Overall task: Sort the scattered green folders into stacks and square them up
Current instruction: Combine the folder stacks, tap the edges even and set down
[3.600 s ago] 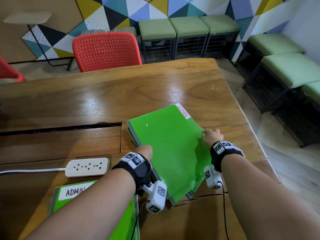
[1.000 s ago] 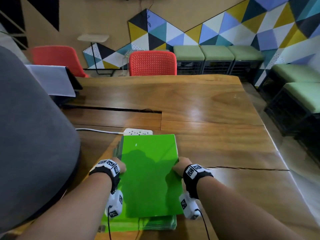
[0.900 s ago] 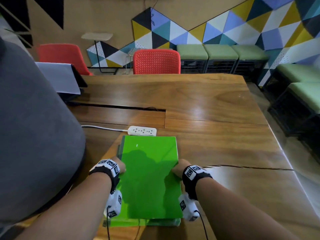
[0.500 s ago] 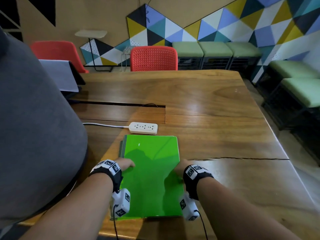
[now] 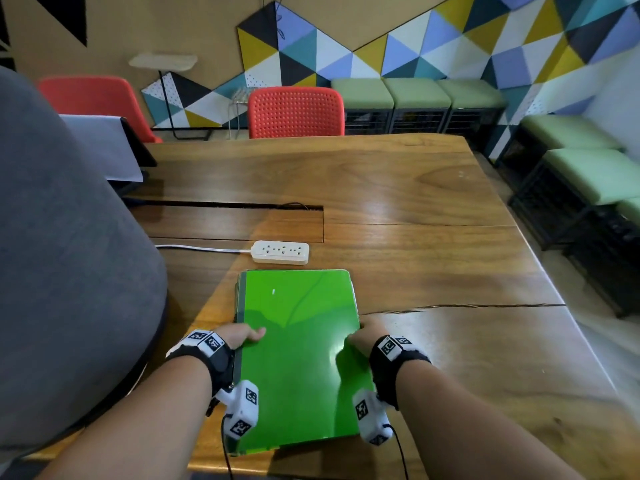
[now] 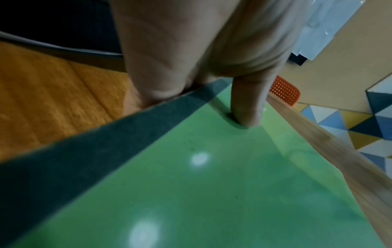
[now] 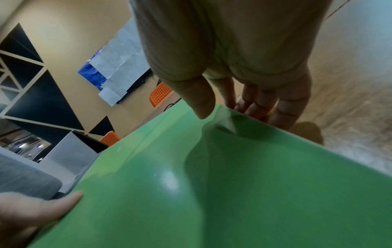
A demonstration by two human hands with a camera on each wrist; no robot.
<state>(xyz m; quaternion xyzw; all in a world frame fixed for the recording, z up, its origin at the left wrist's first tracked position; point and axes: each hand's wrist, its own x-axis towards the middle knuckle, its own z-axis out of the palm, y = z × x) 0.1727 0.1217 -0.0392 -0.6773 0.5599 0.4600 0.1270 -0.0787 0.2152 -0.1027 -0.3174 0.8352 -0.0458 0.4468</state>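
With both hands, the left hand (image 5: 242,336) and right hand (image 5: 363,337), gripping its sides, the folder stack (image 5: 298,355) has been squared near the table's (image 5: 433,209) front edge, apparently completing alignment.

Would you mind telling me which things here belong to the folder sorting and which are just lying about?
Part of the job:
- stack of green folders
- left hand, thumb on the top cover
- right hand, gripping the stack's right edge

Just lying about:
- white power strip
- red chair
- wooden table, which bears the stack
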